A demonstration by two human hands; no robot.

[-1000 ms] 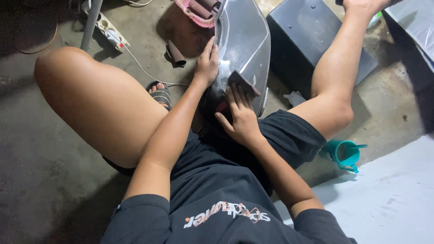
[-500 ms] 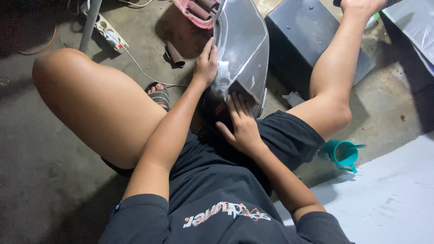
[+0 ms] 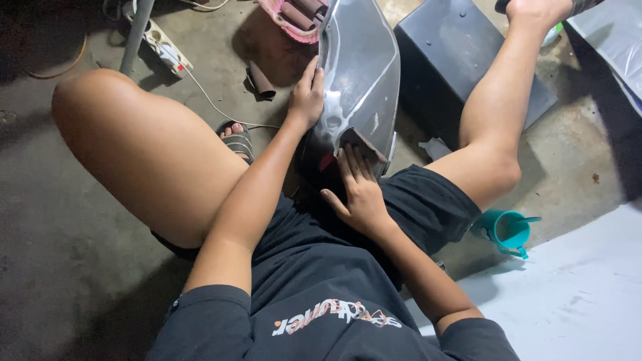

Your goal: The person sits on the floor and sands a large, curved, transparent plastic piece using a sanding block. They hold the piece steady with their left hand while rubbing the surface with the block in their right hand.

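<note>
A curved grey body panel (image 3: 361, 73) stands upright between my knees on the concrete floor. My left hand (image 3: 307, 97) lies flat against its left edge and steadies it. Lower down, my right hand (image 3: 358, 190) presses a brown piece of sandpaper (image 3: 364, 144) onto the panel's near end with the fingers stretched over it. The panel's surface looks wet and streaked near the sandpaper.
A dark grey box (image 3: 461, 60) sits beyond my right leg. A teal cup (image 3: 511, 230) stands on the floor at right, beside a pale sheet (image 3: 575, 301). A pink basket (image 3: 294, 17), a white power strip (image 3: 164, 43) with its cable and a metal leg (image 3: 134, 37) lie ahead.
My right hand has slid the sandpaper a little across the panel's near end. My left hand has stayed on the panel's edge.
</note>
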